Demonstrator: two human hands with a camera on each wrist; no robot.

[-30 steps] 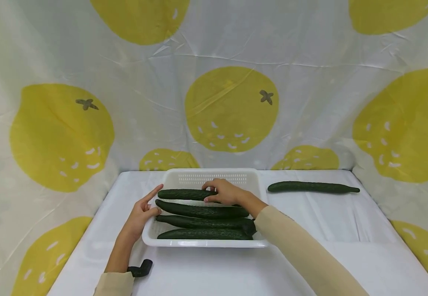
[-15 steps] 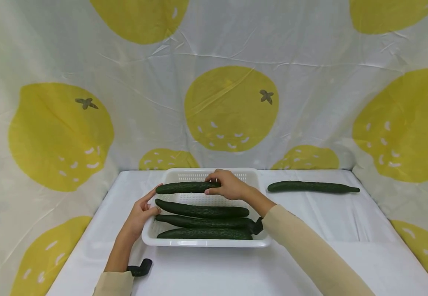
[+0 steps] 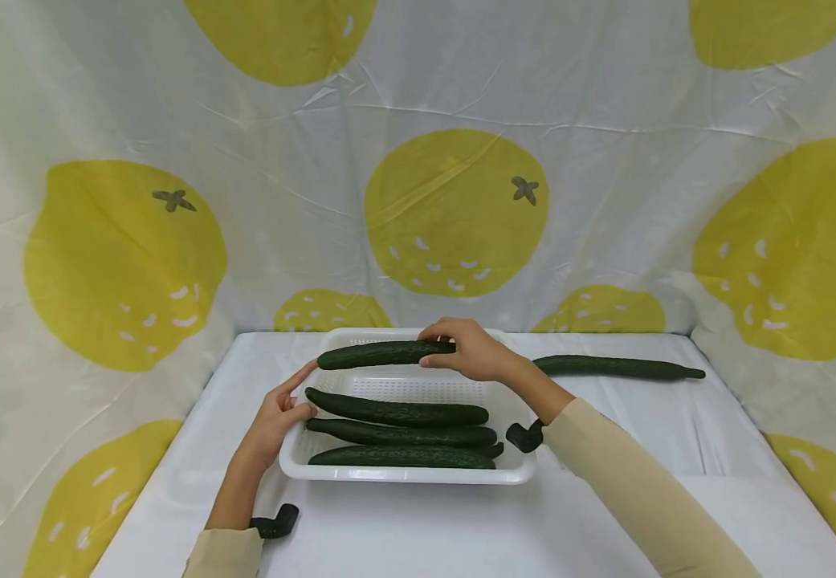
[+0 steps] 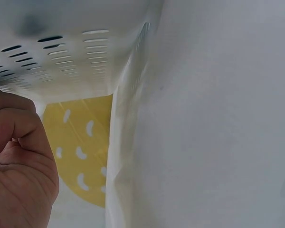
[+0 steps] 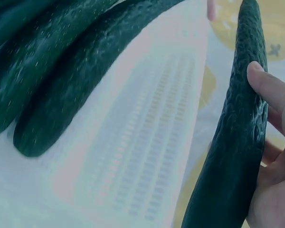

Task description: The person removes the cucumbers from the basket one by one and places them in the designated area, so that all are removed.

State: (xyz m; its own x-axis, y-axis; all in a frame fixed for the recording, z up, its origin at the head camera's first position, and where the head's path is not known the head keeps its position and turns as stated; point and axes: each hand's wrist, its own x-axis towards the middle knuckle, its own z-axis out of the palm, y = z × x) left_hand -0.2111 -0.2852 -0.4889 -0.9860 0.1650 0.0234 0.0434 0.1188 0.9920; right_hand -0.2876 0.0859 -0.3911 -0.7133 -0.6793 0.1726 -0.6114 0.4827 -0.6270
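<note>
A dark green cucumber (image 3: 370,354) is held level over the back part of the white plastic basket (image 3: 403,475). My right hand (image 3: 471,349) grips it near its right end, thumb on the near side and fingers on the far side; the right wrist view shows the cucumber (image 5: 232,137) raised past the basket's rim. My left hand (image 3: 273,421) holds the basket's left rim, its thumb on the rim and index finger stretched along it. Curled fingers of the left hand (image 4: 19,156) show beside the slotted wall. Several cucumbers (image 3: 399,409) lie side by side in the basket's near half.
Another cucumber (image 3: 620,367) lies on the white cloth-covered table (image 3: 605,514) to the right of the basket. A white curtain (image 3: 605,201) with yellow lemon prints hangs behind. Both wrists wear black straps with small dark mounts (image 3: 526,436).
The right hand has lifted the rear cucumber up from the basket floor and shifted it away and slightly right. The left hand stays on the rim.
</note>
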